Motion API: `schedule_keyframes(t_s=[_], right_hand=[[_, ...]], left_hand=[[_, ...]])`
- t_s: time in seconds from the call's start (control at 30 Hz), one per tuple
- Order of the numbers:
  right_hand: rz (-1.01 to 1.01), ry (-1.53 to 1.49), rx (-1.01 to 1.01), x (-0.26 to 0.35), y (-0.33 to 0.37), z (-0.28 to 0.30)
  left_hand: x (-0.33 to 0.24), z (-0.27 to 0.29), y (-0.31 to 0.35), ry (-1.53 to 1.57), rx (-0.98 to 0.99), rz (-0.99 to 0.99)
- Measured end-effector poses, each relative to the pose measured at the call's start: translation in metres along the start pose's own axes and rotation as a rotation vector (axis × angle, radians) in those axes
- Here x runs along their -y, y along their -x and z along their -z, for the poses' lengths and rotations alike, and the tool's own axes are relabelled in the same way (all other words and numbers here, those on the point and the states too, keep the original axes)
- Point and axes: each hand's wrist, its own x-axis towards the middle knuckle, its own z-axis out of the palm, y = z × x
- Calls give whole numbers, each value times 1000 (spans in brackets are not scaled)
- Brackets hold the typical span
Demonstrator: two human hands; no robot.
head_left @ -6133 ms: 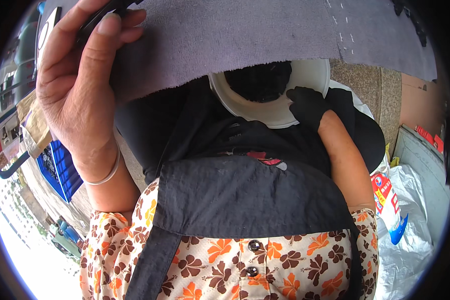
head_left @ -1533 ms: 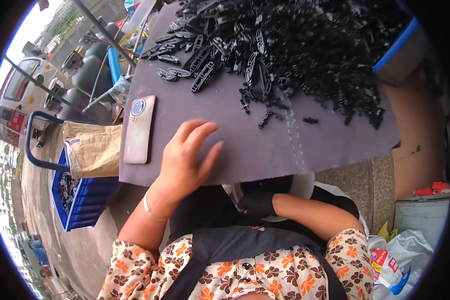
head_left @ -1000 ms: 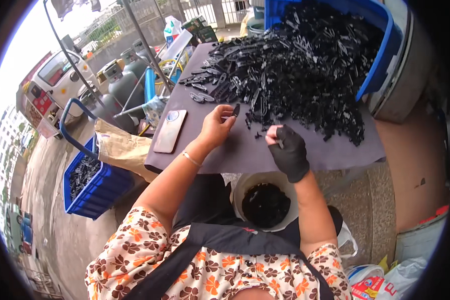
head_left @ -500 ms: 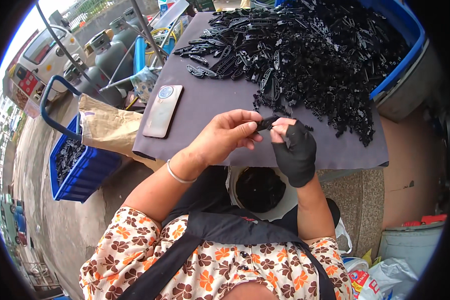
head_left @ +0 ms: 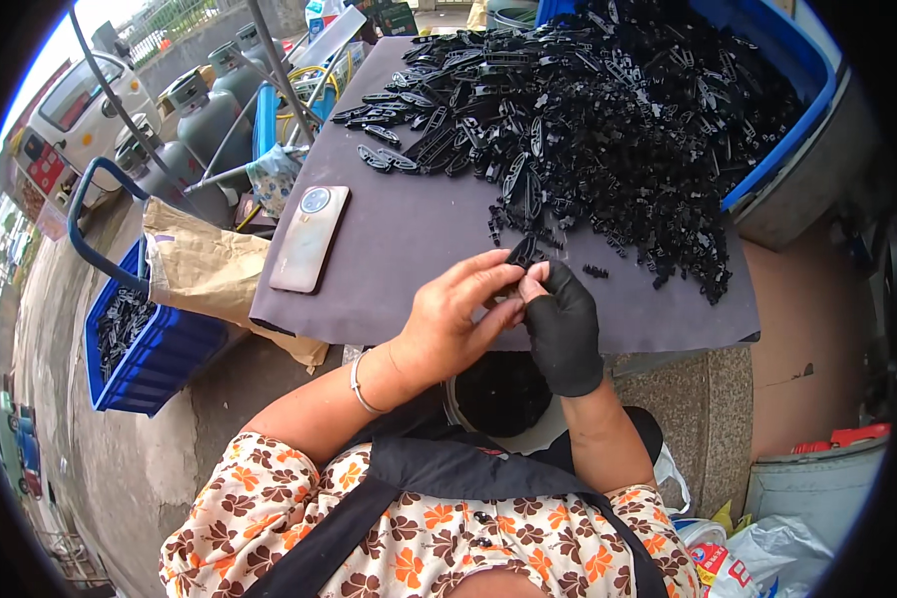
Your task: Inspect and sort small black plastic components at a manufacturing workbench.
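Over the near edge of the table, my bare left hand (head_left: pixel 460 309) pinches a long, narrow black plastic part (head_left: pixel 523 251) between thumb and fingers. The part tilts up toward the far side. My right hand (head_left: pixel 565 334), in a black glove with bare fingertips, is closed against the part's near end; its fingertips meet those of my left hand and hide what lies between them. Just beyond is a large heap of black plastic parts (head_left: pixel 618 140), some long ovals with slots, others small pieces. A small dark strip (head_left: pixel 595 271) lies by my right hand.
A phone (head_left: pixel 310 239) lies left on the grey-covered table (head_left: pixel 409 214). A blue tub (head_left: pixel 802 130) borders the heap at right. Below the table edge stands a bucket (head_left: pixel 503 394) with dark contents. A blue crate (head_left: pixel 159 359) of black parts and brown paper (head_left: pixel 204 254) are at left.
Both hands have come slightly nearer to me, and the fingertips have drawn together. The black part has turned from nearly level to pointing away. The whole view has shifted a little.
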Motion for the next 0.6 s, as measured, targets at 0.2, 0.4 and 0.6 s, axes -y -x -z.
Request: schedule_keyframes(t_s=[0.2,0.4,0.6], right_hand=[[568,839,-14,13,-7,14],[8,594,277,20,0,36],[194,1083,165,40,-1,47]], left_hand=[[-6,9,0,350,98,362],[-4,23,-10,544,495,549],[120,47,-85,-544,88,-78]])
